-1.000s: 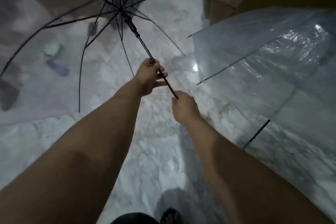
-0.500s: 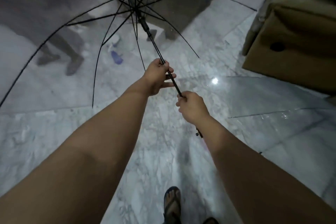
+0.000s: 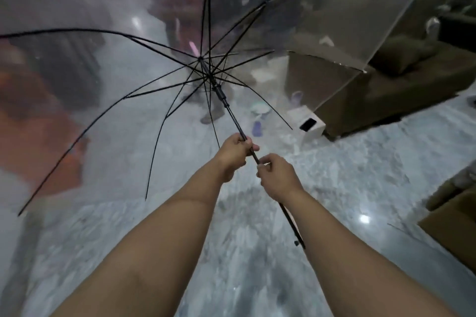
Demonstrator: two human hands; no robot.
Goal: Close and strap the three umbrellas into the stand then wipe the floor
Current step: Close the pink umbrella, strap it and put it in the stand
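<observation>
One marble floor [image 3: 347, 167], grey-white veined, glossy, with a bright light glint at lower right. One open umbrella [image 3: 322, 20] fills the upper half: clear plastic canopy, thin black ribs fanning from a hub, black straight shaft running down to the lower right. I count about eight ribs; far ones blur. It is held out in front of the person, canopy tilted away, above the floor. One brown sofa [image 3: 401, 95], soft fabric, stands at right behind the canopy edge. One tan boxy shape [image 3: 453, 224] at the right edge, partly cut off. One orange-red blurred mass [image 3: 33, 121] at left, seen through the plastic, cannot tell what. One small white box [image 3: 313, 125] with a dark rectangular panel sits on the floor just beside the sofa corner. A few small pale and purple items near it, too blurred to name. No readable writing or brand anywhere.

Two bare hands, both on the shaft. Left hand [image 3: 235, 150] is curled round the shaft higher up, nearer the hub. Right hand [image 3: 277, 175] pinches the shaft just below, fingers bent, close to the left hand but apart from it.
</observation>
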